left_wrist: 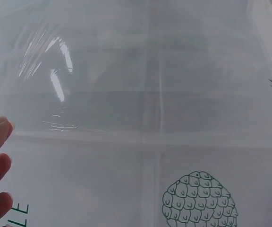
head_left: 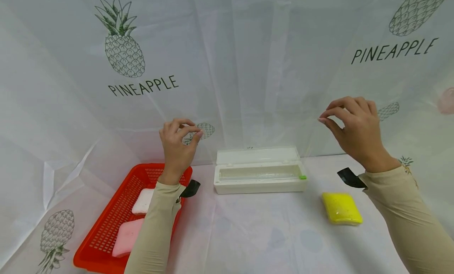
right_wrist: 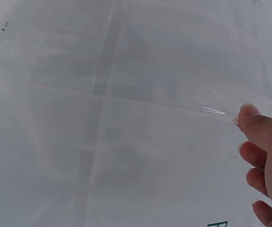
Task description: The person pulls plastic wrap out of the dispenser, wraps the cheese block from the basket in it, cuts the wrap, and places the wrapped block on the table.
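A sheet of clear cling film [left_wrist: 63,61] stretches between the two hands, showing mostly as glints and creases in the wrist views. My left hand [head_left: 177,142] pinches it between thumb and fingertips, raised above the far end of the red basket. At the other side, my right hand [head_left: 358,128] pinches the film's edge, higher up, above and beyond a yellow sponge-like block [head_left: 341,208]. Below and between the hands stands a white cling film dispenser box [head_left: 259,187], its lid [head_left: 257,155] tipped back. A small green piece [head_left: 302,177] sits at its right front edge.
The red plastic basket [head_left: 93,240] stands at the left, with a white block [head_left: 143,201] and a pink block [head_left: 128,236] inside, partly behind the left sleeve. A pineapple-printed white sheet [head_left: 248,69] hangs behind the white-covered table [head_left: 244,230].
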`<state>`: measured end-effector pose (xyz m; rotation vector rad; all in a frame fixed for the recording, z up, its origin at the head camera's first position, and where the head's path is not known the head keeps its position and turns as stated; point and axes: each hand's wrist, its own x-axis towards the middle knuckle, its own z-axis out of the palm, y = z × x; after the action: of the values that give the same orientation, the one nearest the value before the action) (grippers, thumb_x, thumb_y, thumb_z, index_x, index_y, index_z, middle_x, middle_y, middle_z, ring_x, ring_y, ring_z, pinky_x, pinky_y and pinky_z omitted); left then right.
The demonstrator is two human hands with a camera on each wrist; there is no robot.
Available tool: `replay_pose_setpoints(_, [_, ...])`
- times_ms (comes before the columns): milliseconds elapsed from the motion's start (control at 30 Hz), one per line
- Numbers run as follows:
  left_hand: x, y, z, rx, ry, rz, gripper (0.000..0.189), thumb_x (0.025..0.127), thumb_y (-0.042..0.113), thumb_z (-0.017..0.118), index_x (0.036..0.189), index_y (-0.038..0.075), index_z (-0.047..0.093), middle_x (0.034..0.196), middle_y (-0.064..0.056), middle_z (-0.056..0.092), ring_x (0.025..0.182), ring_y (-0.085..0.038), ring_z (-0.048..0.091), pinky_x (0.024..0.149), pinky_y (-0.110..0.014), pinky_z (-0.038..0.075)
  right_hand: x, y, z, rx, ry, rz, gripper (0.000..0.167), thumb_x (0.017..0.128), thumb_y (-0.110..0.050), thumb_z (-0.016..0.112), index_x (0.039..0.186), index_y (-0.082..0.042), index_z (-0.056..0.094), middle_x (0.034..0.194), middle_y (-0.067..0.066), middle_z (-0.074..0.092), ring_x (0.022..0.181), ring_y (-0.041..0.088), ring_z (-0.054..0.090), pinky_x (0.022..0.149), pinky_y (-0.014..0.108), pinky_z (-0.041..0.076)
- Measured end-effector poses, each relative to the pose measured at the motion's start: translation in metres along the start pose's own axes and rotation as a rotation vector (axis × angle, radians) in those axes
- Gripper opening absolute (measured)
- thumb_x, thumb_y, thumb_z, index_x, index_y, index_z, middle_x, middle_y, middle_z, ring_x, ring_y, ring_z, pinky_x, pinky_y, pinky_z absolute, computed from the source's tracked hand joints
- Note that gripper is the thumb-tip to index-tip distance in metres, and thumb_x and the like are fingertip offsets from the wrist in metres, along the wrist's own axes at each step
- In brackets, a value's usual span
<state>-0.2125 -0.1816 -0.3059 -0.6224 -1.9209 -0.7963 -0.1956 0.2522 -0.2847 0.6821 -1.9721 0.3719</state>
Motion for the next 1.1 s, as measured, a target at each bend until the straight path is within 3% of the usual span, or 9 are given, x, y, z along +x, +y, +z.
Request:
replay_pose_setpoints(67, [0.002, 0.000, -0.001, -0.002, 0.004, 0.003, 0.010, 0.090, 0.008, 0.083, 0.091, -0.002, 0.080, 0.107, -0.018, 0.068, 0.101, -0.041, 0.052, 0.093, -0.056, 0.028, 0.002, 0.001, -0.002, -0.013, -0.019, -0.009, 0.018, 0.092, -0.010, 0.079, 0.095, 0.008, 0.074, 0.106, 0.027, 0.066, 0.096, 0.050, 0.053, 0.084, 0.062, 0.033])
replay_pose_setpoints(233, [0.006, 0.001, -0.003, -0.005, 0.015, 0.008, 0.008, 0.089, 0.004, 0.084, 0.091, -0.003, 0.080, 0.106, -0.018, 0.068, 0.101, -0.041, 0.051, 0.093, -0.055, 0.028, 0.006, 0.002, -0.005, -0.012, -0.028, -0.029, 0.050, 0.106, -0.037, 0.057, 0.096, 0.009, 0.073, 0.106, 0.027, 0.065, 0.096, 0.051, 0.052, 0.083, 0.061, 0.032])
replay_pose_setpoints(300, [0.007, 0.001, -0.003, -0.006, 0.017, 0.010, 0.009, 0.089, 0.005, 0.084, 0.091, -0.003, 0.080, 0.106, -0.018, 0.068, 0.101, -0.041, 0.051, 0.092, -0.054, 0.028, 0.008, 0.002, -0.005, -0.007, -0.019, -0.030, 0.042, 0.104, -0.031, 0.064, 0.097, 0.009, 0.073, 0.106, 0.027, 0.065, 0.096, 0.051, 0.052, 0.082, 0.061, 0.031])
replay_pose_setpoints(400, [0.009, 0.001, -0.004, -0.005, 0.020, 0.017, 0.009, 0.089, 0.005, 0.083, 0.091, -0.003, 0.080, 0.106, -0.018, 0.068, 0.100, -0.040, 0.051, 0.092, -0.054, 0.027, 0.010, 0.001, -0.005, 0.001, 0.004, -0.021, 0.020, 0.092, -0.010, 0.080, 0.096, 0.008, 0.073, 0.105, 0.026, 0.066, 0.096, 0.050, 0.052, 0.083, 0.060, 0.031])
replay_pose_setpoints(500, [0.011, 0.000, -0.005, 0.000, 0.019, 0.025, 0.010, 0.091, 0.007, 0.083, 0.091, -0.003, 0.080, 0.106, -0.017, 0.068, 0.100, -0.040, 0.051, 0.092, -0.055, 0.027, 0.011, 0.000, -0.003, 0.012, 0.037, -0.005, 0.020, 0.079, 0.004, 0.087, 0.094, 0.007, 0.074, 0.104, 0.024, 0.066, 0.095, 0.049, 0.052, 0.083, 0.059, 0.030])
replay_pose_setpoints(1100, [0.021, 0.003, -0.009, 0.004, 0.041, 0.048, 0.008, 0.089, 0.006, 0.084, 0.089, -0.001, 0.080, 0.105, -0.017, 0.068, 0.098, -0.041, 0.050, 0.090, -0.053, 0.025, 0.020, -0.001, -0.003, 0.006, 0.080, 0.003, 0.021, 0.077, 0.006, 0.088, 0.094, 0.007, 0.074, 0.103, 0.025, 0.067, 0.095, 0.049, 0.051, 0.083, 0.060, 0.029])
